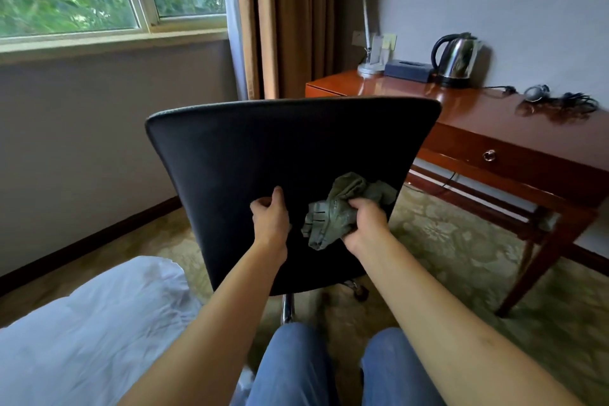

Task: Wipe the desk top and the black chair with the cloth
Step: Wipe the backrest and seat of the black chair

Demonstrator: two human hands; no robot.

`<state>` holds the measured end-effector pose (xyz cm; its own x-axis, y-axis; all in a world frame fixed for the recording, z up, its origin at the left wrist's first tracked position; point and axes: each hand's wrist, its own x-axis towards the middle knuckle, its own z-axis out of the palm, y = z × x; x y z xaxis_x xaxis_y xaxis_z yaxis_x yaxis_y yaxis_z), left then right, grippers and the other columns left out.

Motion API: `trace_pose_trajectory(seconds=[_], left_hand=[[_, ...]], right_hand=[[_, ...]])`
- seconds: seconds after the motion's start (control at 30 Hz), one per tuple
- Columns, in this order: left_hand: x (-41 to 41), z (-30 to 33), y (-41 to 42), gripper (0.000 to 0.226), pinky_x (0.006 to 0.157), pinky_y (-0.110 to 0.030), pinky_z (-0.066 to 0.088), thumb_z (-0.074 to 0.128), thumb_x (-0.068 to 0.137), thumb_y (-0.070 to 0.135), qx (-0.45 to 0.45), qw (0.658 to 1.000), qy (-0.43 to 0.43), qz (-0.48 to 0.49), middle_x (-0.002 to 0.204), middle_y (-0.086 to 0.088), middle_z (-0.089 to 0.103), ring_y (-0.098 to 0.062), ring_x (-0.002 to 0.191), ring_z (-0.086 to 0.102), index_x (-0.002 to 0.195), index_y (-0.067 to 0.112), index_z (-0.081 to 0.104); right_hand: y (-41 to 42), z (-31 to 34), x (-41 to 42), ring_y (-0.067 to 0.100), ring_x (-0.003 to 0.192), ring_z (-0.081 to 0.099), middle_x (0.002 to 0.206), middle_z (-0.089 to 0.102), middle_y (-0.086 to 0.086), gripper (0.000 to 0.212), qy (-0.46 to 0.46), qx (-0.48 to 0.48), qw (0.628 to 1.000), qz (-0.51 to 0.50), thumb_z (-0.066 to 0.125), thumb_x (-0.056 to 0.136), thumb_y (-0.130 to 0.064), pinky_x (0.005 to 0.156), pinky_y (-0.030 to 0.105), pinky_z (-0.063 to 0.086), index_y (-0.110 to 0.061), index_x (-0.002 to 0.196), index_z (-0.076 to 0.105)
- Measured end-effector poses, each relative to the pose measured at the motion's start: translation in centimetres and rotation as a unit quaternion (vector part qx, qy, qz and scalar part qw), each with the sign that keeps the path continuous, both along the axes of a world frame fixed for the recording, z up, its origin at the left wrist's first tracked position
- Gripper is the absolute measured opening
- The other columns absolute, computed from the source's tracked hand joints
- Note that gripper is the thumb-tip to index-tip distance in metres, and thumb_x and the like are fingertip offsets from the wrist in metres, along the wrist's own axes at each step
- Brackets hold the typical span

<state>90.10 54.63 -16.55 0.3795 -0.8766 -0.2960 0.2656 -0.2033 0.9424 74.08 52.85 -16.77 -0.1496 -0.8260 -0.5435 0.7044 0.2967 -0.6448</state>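
Your right grip [364, 221] is curled tight round a bunched green cloth [336, 208], whose crumpled folds spill up and to the left of your knuckles against the back of the black chair [280, 148]. Your left grip [270, 212] sits just beside it to the left, fingers loosely curled with the thumb raised, holding nothing; whether it touches the chair's back you cannot tell. The chair's back is a broad, smooth, matte panel with rounded corners, wider at the top, and it fills the space directly ahead of both hands. Below your wrists a shiny metal post [287, 308] runs down from the chair.

Up and to the right of the cloth hand stands the desk [478, 115], glossy reddish wood with a drawer and a ring pull. On its far end sit a polished steel kettle [456, 58] with a black handle, a dark flat box [408, 70] and a lamp's round base [369, 68]; tangled black cables [560, 100] lie further right. White rumpled bedding [85, 323] lies low to the left of your left arm.
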Motion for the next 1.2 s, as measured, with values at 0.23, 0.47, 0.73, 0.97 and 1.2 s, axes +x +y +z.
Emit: trace_pose_trajectory(seconds=[0.23,0.47,0.73,0.97,1.2], left_hand=[[-0.3,-0.5,-1.3,0.044,0.078,-0.032,0.052,0.058,0.096,0.055,-0.038,0.999,0.021,0.033,0.125,-0.009,0.055,-0.017,0.101,0.061,0.115,0.019,0.042],[-2.0,-2.3,-2.3,0.042,0.078,-0.038,0.054,0.055,0.089,0.069,-0.06,0.992,-0.026,0.107,0.132,-0.013,0.048,-0.019,0.091,0.06,0.097,0.031,0.04],[-3.7,-3.7,-3.7,0.041,0.091,-0.049,0.055,0.052,0.089,0.071,-0.084,0.982,-0.053,0.16,0.126,-0.003,0.045,-0.018,0.102,0.058,0.095,0.033,0.038],[-3.5,-4.3,-3.9,0.04,0.083,-0.043,0.055,0.053,0.089,0.072,-0.087,0.978,-0.065,0.179,0.127,-0.006,0.048,-0.016,0.093,0.059,0.093,0.035,0.038],[-3.0,-2.5,-2.7,0.049,0.091,-0.053,0.054,0.052,0.092,0.068,-0.065,0.985,-0.05,0.151,0.119,0.006,0.039,-0.025,0.099,0.059,0.107,0.024,0.04]], right_hand=[[-0.7,0.5,-2.3,0.031,0.096,0.062,0.125,0.056,0.011,0.069,0.009,-0.014,1.0,-0.007,0.054,0.101,-0.005,0.077,0.046,0.053,-0.031,0.158,0.022],[-4.0,0.0,-0.4,0.026,0.11,0.051,0.129,0.046,0.006,0.055,0.064,-0.037,0.995,-0.064,0.048,0.105,-0.009,0.092,0.034,0.04,-0.027,0.151,0.024],[-7.7,-12.9,0.0,0.035,0.129,0.056,0.147,0.05,0.015,0.049,0.086,0.077,0.993,0.011,0.045,0.105,-0.011,0.076,0.036,0.049,-0.005,0.153,0.035],[-9.6,-16.4,-0.2,0.03,0.09,0.067,0.117,0.065,0.013,0.025,0.045,0.112,0.992,-0.026,0.043,0.104,-0.029,0.07,0.04,0.057,-0.015,0.123,0.05],[-8.9,-6.5,-1.8,0.037,0.096,0.073,0.115,0.073,0.018,0.033,0.052,0.093,0.994,-0.027,0.053,0.096,-0.021,0.079,0.052,0.059,-0.011,0.123,0.067]])
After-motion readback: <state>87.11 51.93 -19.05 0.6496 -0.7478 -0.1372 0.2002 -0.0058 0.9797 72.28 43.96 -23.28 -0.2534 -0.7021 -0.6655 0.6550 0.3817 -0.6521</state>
